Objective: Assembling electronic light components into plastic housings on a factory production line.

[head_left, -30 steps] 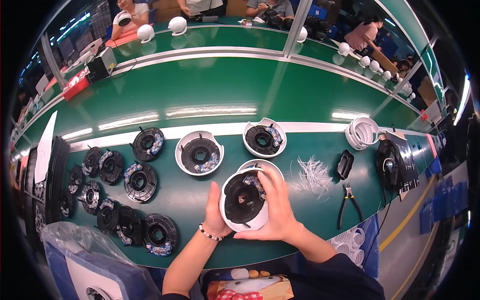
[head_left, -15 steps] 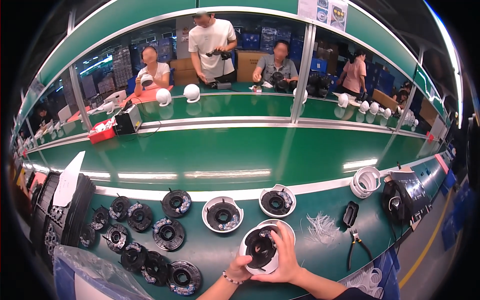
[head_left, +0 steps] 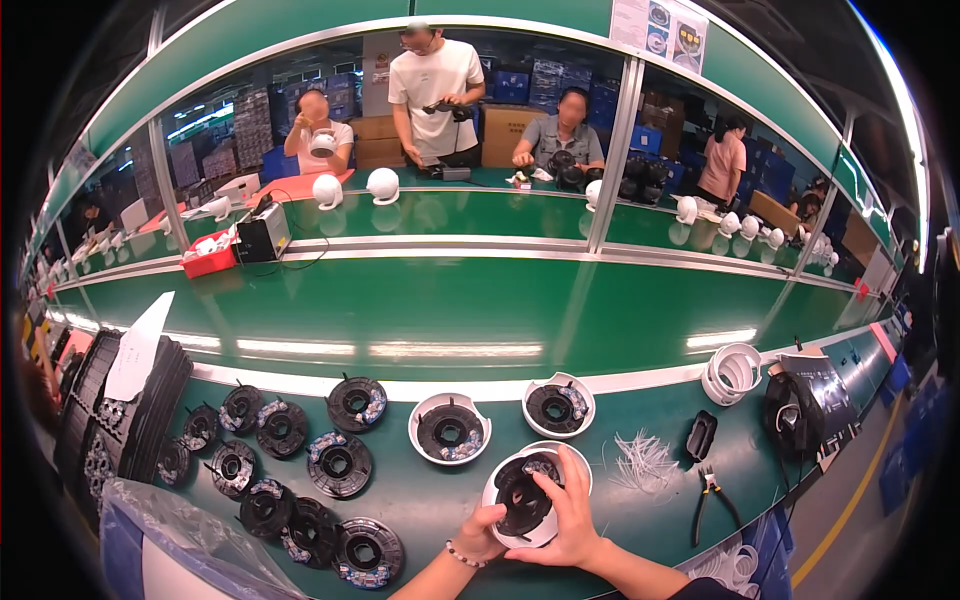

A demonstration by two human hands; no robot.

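Between my hands, near the front edge of the bench, is a white round housing (head_left: 541, 533) with a black disc part (head_left: 524, 505) set inside it. My left hand (head_left: 482, 530), with a bead bracelet at the wrist, grips the housing's left side, thumb by the black disc. From the right, my right hand (head_left: 568, 515) wraps round the rim, its fingers reaching onto the disc's upper part. Another white rim shows just behind, partly covered. Beyond stand two more white housings with black discs in them, a left one (head_left: 412, 428) and a right one (head_left: 590, 424).
Several black discs with small circuit boards (head_left: 338, 464) lie to the left, beside stacked black trays (head_left: 140, 440). At right are white ties (head_left: 642, 460), a black small tray (head_left: 701, 437), pliers (head_left: 712, 490) and white rings (head_left: 732, 374). People work across the green conveyor (head_left: 400, 300).
My right hand's fingers have shifted, one now bent in over the black disc. The view has moved slightly. Across the line, a seated person has raised a hand above a white part.
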